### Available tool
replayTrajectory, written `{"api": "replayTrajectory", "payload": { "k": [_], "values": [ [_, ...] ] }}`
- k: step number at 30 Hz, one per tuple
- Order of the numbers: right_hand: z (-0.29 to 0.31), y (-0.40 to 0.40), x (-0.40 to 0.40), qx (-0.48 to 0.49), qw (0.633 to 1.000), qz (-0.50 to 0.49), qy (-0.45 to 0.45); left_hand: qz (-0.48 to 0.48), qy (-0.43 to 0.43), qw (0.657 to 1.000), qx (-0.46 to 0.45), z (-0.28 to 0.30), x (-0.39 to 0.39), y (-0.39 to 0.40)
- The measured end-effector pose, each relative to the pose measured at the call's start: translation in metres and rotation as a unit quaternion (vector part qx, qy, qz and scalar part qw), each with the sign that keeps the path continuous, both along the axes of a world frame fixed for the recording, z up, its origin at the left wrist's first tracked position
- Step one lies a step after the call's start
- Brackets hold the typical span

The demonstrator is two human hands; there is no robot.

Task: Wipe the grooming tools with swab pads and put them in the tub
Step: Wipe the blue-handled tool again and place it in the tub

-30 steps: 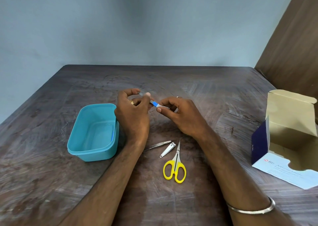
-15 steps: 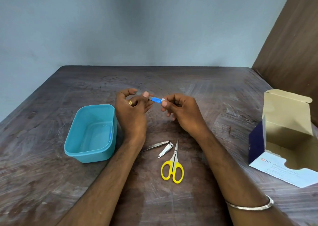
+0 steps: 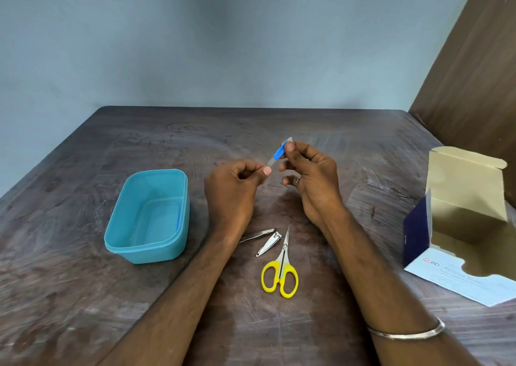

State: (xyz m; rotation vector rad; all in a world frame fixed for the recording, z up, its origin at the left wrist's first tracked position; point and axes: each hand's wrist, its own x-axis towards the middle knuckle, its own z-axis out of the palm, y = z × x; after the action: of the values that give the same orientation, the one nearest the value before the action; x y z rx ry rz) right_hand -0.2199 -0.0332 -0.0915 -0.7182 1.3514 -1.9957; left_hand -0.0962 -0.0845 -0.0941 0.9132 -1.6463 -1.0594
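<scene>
My right hand [image 3: 312, 176] pinches the blue-handled tool [image 3: 279, 152] between thumb and fingers; it slants from one o'clock down to seven, its lower tip touching my left hand [image 3: 237, 181], whose fingers are curled with the thumb against that tip. Half a second ago the tool lay nearly level between both hands — now it is tilted up. The tub [image 3: 148, 217] sits at nine o'clock of my left hand, and the yellow scissors [image 3: 280, 273] at six.
</scene>
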Motion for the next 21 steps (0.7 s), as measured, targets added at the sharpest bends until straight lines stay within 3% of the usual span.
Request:
{"api": "replayTrajectory", "payload": {
  "k": [8,21],
  "values": [
    [-0.0023,0.0006,0.0064,0.025,0.998,0.039,0.052,0.016,-0.004,1.0,0.005,0.0031,0.0023,0.0],
    [-0.0007,-0.0007,0.0003,-0.021,0.999,-0.013,-0.022,0.0,-0.056,0.998,-0.03,0.0057,0.0021,0.0025]
  ]
}}
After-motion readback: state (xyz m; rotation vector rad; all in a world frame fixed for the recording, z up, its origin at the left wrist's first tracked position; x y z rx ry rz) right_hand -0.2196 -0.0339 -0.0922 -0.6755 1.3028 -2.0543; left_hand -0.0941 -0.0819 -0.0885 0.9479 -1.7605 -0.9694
